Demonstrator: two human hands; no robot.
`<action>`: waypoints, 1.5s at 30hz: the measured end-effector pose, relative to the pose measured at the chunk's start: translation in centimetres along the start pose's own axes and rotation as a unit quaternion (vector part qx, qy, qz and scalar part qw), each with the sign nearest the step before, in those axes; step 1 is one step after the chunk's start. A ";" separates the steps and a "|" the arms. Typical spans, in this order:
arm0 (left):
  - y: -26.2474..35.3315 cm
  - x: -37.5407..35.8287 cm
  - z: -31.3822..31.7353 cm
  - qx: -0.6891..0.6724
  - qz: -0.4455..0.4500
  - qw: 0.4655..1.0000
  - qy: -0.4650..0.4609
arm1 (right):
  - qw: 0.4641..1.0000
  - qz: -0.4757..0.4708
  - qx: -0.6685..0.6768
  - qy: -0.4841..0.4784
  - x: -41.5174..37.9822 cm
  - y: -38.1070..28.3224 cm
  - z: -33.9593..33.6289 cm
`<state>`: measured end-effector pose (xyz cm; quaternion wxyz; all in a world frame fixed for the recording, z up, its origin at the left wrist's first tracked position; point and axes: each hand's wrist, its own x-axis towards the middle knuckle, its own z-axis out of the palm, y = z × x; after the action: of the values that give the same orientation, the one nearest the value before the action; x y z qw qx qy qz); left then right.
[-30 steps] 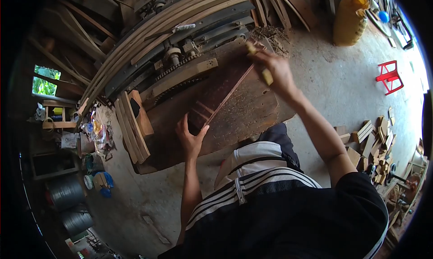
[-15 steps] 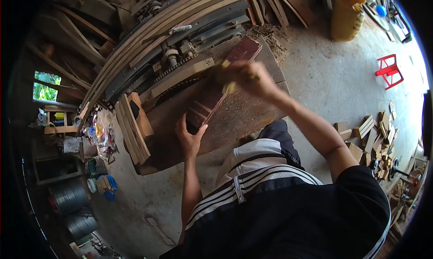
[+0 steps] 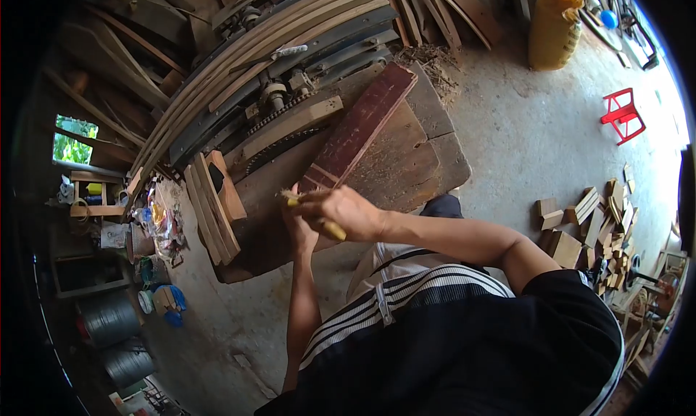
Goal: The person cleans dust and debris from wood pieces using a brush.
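A long dark-red wooden board [image 3: 366,122] lies slantwise on a worn wooden bench top [image 3: 406,169], with pale bands across its near end. My left hand [image 3: 303,236] is at that near end, one fingertip showing along its left corner; its other fingers are largely hidden behind my right hand. My right hand [image 3: 348,211] is closed around a small yellow-handled tool [image 3: 334,230], just off the board's near end. A tan, bristly tuft shows past the fingers, and the tool's exact kind is hard to make out.
Loose wood strips [image 3: 210,209] lie on the bench's left side, beside a machine chain [image 3: 279,115]. Shavings [image 3: 435,72] are heaped behind. Right of me are a red stool [image 3: 622,117], a yellow sack [image 3: 554,35] and stacked wood offcuts [image 3: 594,224].
My right hand has swept with the tool from the board's upper half toward me, past its near end. The left hand and the board stay nearly in place.
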<state>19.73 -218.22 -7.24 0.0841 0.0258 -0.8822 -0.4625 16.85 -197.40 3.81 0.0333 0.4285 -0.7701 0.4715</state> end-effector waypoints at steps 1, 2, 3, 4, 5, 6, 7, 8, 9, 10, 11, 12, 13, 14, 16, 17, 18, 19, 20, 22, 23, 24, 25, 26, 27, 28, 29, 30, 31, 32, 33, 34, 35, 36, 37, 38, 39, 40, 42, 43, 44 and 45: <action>1.0 0.0 -0.3 0.061 0.063 0.996 -0.003 | 0.998 0.029 0.058 0.017 0.2 0.2 -0.7; 2.0 -0.1 -0.5 0.121 0.125 0.985 -0.006 | 0.991 0.059 0.115 0.034 0.3 0.6 -1.8; 3.8 -0.4 -0.3 0.043 0.059 0.997 0.013 | 0.982 0.090 0.146 0.079 0.4 0.0 -3.7; 4.5 -0.4 -0.6 0.039 0.057 0.997 0.016 | 0.978 0.086 0.154 0.115 0.1 0.6 -5.1; 4.9 -0.5 -1.1 -0.006 -0.005 1.000 -0.012 | 0.982 0.066 0.090 0.150 0.0 1.2 -6.6; 4.9 -0.6 -1.4 -0.050 -0.066 0.996 -0.039 | 0.980 0.090 0.069 0.166 -0.2 1.7 -8.1; 4.5 -0.8 -1.5 -0.053 -0.069 0.996 -0.034 | 0.973 0.075 0.062 0.210 -0.3 2.3 -9.2; 3.7 -0.9 -1.6 -0.050 -0.095 0.993 -0.051 | 0.967 0.139 0.056 0.204 -0.4 2.3 -10.4; 3.7 -0.7 -1.7 -0.046 -0.119 0.989 -0.069 | 0.971 0.123 0.008 0.204 -0.4 2.7 -11.1; 3.7 -0.4 -1.7 -0.042 -0.140 0.985 -0.091 | 0.971 0.108 -0.042 0.207 -0.2 3.1 -11.7; 3.9 -0.3 -1.7 -0.042 -0.137 0.985 -0.095 | 0.970 0.110 -0.045 0.211 -0.1 3.9 -11.7; 6.3 0.0 -2.0 -0.025 -0.136 0.989 -0.059 | 0.975 0.081 -0.064 0.197 -0.2 5.0 -11.4; 7.6 0.3 -2.1 -0.009 -0.136 0.990 -0.024 | 0.978 0.053 -0.083 0.182 -0.3 5.3 -11.3; 7.6 0.6 -1.9 -0.009 -0.134 0.990 -0.031 | 0.977 0.059 -0.086 0.185 -0.6 5.2 -11.2; 7.9 1.1 -1.9 0.067 0.016 0.998 0.001 | 0.980 0.051 -0.119 0.149 -0.3 4.5 -11.0; 8.2 0.9 -2.1 0.204 0.138 0.969 -0.003 | 0.978 0.048 -0.138 0.146 -0.5 4.8 -10.6; 7.8 0.9 -1.6 0.204 0.141 0.969 -0.004 | 0.978 0.049 -0.139 0.149 -0.5 4.1 -10.2; 6.8 0.8 -0.7 0.190 0.147 0.970 0.022 | 0.984 0.045 -0.123 0.118 -0.6 3.0 -9.4; 5.7 0.9 0.2 0.176 0.154 0.971 0.047 | 0.989 0.043 -0.108 0.088 -0.8 1.9 -8.5; 4.2 0.4 0.9 0.135 0.063 0.988 0.030 | 0.992 -0.001 -0.122 -0.017 -1.5 -0.1 -5.6; 4.0 0.2 0.9 0.113 0.013 0.994 0.007 | 0.998 -0.004 -0.060 -0.018 -1.5 -1.0 -4.5; 3.4 -0.1 0.8 0.091 -0.039 0.995 -0.014 | 1.000 -0.008 0.004 -0.021 -1.4 -1.6 -4.0; 2.7 0.1 1.1 0.022 -0.071 0.997 0.015 | 0.999 -0.033 0.033 -0.012 -0.9 -1.6 -4.2; 2.1 -0.2 1.1 0.024 -0.073 0.997 0.019 | 0.999 -0.038 0.024 -0.009 -0.8 -1.2 -5.3; 5.0 0.0 0.8 0.062 -0.027 0.997 0.028 | 0.999 0.011 0.045 -0.006 -0.3 -0.3 -6.7; 7.3 0.3 0.5 0.098 0.020 0.994 0.037 | 0.996 0.060 0.064 -0.004 0.1 1.0 -8.2; 8.1 0.3 0.3 0.081 0.020 0.996 0.031 | 0.995 0.053 0.051 0.067 0.3 3.5 -9.3; 8.2 0.4 0.3 0.079 0.019 0.996 0.035 | 0.989 0.045 0.038 0.137 0.4 6.0 -10.4; 8.2 0.4 0.2 0.050 0.020 0.998 0.026 | 0.980 0.108 0.039 0.162 0.5 6.9 -12.7; 8.1 0.4 0.2 0.022 0.021 0.999 0.015 | 0.967 0.170 0.039 0.186 0.7 7.6 -14.8; 7.7 0.3 0.4 0.021 0.019 0.999 0.018 | 0.960 0.164 -0.018 0.225 0.9 9.2 -16.0; 7.0 0.4 0.6 0.026 0.040 0.998 0.028 | 0.948 0.157 -0.075 0.265 1.3 10.3 -16.6; 6.5 0.4 0.7 0.032 0.064 0.997 0.037 | 0.942 0.132 -0.131 0.280 1.2 11.0 -16.5; 6.8 0.5 0.6 0.033 0.066 0.997 0.036 | 0.941 0.131 -0.131 0.282 1.1 11.1 -15.8; 7.4 0.5 0.5 0.035 0.064 0.997 0.035 | 0.950 0.099 -0.172 0.242 1.0 10.6 -14.5; 7.7 0.5 0.4 0.038 0.060 0.997 0.032 | 0.954 0.067 -0.211 0.200 0.7 9.8 -13.0; 7.5 0.4 0.4 0.040 0.061 0.997 0.031 | 0.964 0.069 -0.219 0.132 0.3 8.2 -11.3; 6.9 0.4 0.5 0.045 0.040 0.998 0.027 | 0.970 0.070 -0.225 0.064 -0.1 6.3 -9.4; 6.0 0.6 0.6 0.050 0.019 0.998 0.022 | 0.974 -0.024 -0.224 0.004 -0.9 1.6 -7.4; 5.6 0.7 0.3 0.059 -0.016 0.998 -0.002 | 0.986 -0.034 -0.165 0.010 -1.1 0.5 -6.3; 5.1 0.6 0.3 0.068 -0.052 0.996 -0.025 | 0.993 -0.045 -0.104 0.016 -1.3 -0.4 -5.6; 5.1 0.4 0.6 0.017 -0.031 0.999 0.006 | 0.998 -0.019 -0.060 0.014 -1.4 -1.1 -5.3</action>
<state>19.39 -214.91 -3.31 0.0751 0.0572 -0.8882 -0.4496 16.66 -192.73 6.87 0.0783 0.4334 -0.7884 0.4295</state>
